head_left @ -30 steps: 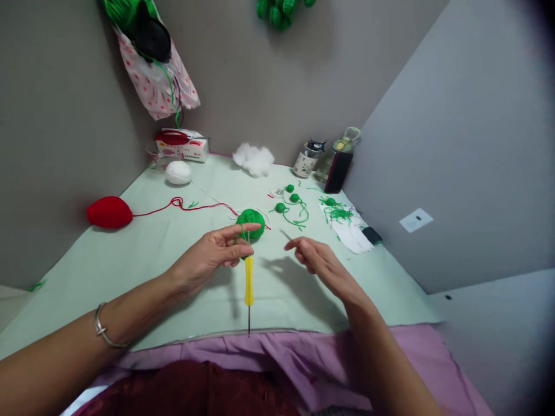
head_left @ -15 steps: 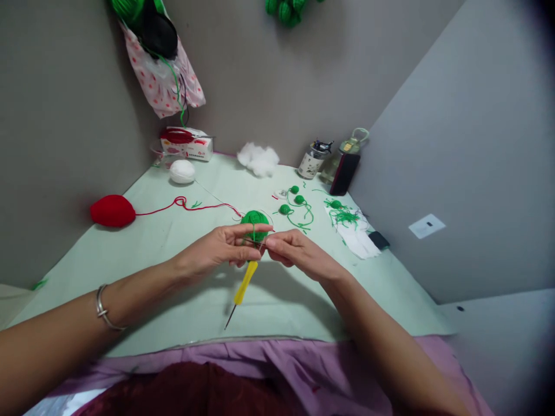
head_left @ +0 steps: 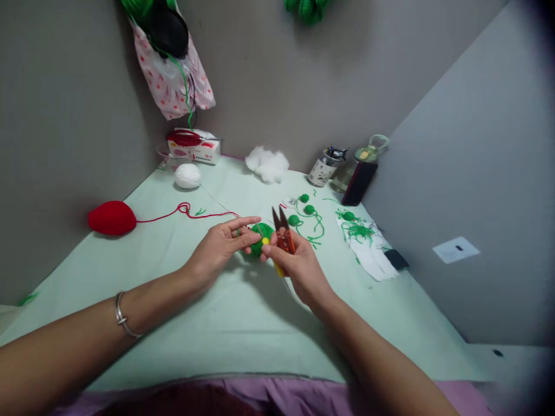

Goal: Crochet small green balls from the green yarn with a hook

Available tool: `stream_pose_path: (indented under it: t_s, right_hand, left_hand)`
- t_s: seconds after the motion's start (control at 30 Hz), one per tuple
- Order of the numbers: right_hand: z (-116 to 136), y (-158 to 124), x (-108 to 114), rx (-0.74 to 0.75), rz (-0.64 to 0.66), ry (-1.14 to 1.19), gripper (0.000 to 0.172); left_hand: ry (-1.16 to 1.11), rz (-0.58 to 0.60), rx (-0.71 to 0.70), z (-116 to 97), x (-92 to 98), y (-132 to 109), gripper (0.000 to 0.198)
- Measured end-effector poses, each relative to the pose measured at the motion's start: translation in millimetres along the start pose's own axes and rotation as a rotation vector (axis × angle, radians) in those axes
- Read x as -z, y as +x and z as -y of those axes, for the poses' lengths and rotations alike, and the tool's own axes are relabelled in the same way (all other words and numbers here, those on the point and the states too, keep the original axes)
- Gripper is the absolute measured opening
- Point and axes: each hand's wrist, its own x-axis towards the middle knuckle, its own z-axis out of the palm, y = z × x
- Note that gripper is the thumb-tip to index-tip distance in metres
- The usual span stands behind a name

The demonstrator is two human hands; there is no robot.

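My right hand (head_left: 299, 263) is closed around small red thread snips (head_left: 282, 230), blades pointing up and away. The yellow handle of a crochet hook (head_left: 277, 268) also pokes out of that hand. My left hand (head_left: 221, 245) pinches a green yarn strand beside the green yarn ball (head_left: 260, 236), with its index finger stretched over the ball. Both hands meet at the ball, above the pale green table cover (head_left: 182, 323).
A red yarn ball (head_left: 111, 217) trails red thread across the table. Farther back lie a white yarn ball (head_left: 187, 175), stuffing (head_left: 267, 164), a tissue box (head_left: 193, 147), a jar (head_left: 323, 167), a phone (head_left: 359, 183), small green crochet pieces (head_left: 306, 209) and green scraps (head_left: 358, 230).
My right hand came to the left hand, took over the yellow hook, and now holds the red snips upright. The hook no longer hangs from my left hand.
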Motion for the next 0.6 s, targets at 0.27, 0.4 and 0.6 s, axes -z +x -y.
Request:
stream_pose_path:
  t_s: [0.27,0.4,0.6]
  right_hand:
    - [5,21,79,0.052,-0.146,-0.862,0.022]
    - [0,20,83,0.116,-0.201,-1.383,0.015]
    - [-6,5,32,0.576,0.115,-0.950,0.020]
  left_hand:
    - [0.010,0.028,0.207,4,9.2,5,0.044]
    - [0.003,0.016,0.205,7,12.0,7,0.034]
    - [-0.011,0.047,0.186,14,7.1,7,0.028]
